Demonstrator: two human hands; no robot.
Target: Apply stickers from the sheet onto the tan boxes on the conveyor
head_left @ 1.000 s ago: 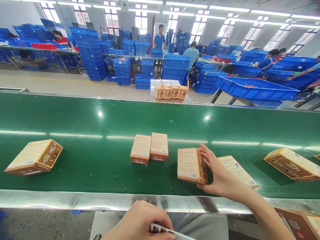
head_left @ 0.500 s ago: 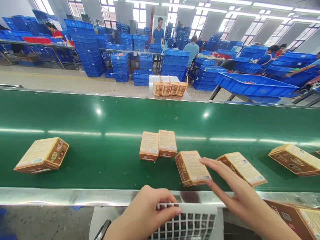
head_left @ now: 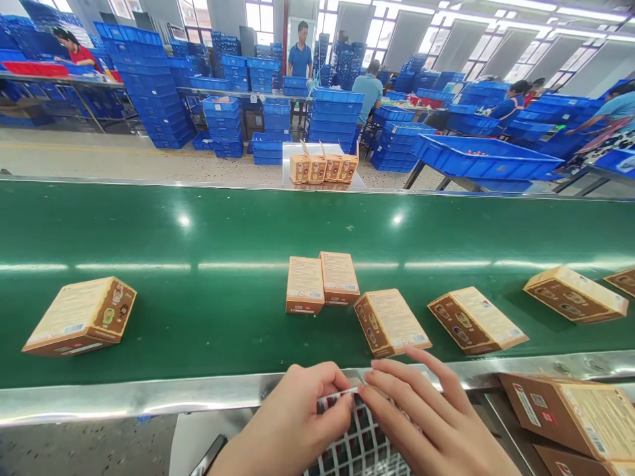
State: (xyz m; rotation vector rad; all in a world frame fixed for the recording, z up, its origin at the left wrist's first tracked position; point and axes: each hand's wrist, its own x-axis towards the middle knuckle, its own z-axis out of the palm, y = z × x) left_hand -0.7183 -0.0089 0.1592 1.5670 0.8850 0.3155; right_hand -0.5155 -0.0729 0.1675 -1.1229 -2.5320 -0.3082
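Note:
My left hand (head_left: pixel 312 416) pinches a sheet of small dark stickers (head_left: pixel 364 439) between thumb and bent fingers, below the near rail of the conveyor. Over the sheet's upper edge lies my right hand (head_left: pixel 421 410), its fingertips close together at the left fingertips and its thumb hidden. A thin white edge shows between the two hands. Just beyond the right fingers, a brown and cream box (head_left: pixel 394 317) rests on the green conveyor belt (head_left: pixel 223 344). Two similar boxes, a left one (head_left: pixel 304 284) and a right one (head_left: pixel 340 277), stand side by side behind it.
More boxes lie on the belt: one at left (head_left: pixel 82 314), one right of centre (head_left: pixel 476 320) and one farther right (head_left: pixel 575 294). Brown boxes (head_left: pixel 560 410) sit at lower right. Across the belt, several boxes stand on a small ledge (head_left: pixel 292 149). Blue crates and people fill the background.
My right hand has drawn back from the box on the belt to the sticker sheet, beside my left hand. The view has shifted slightly, and the box beside the right hand is now more exposed.

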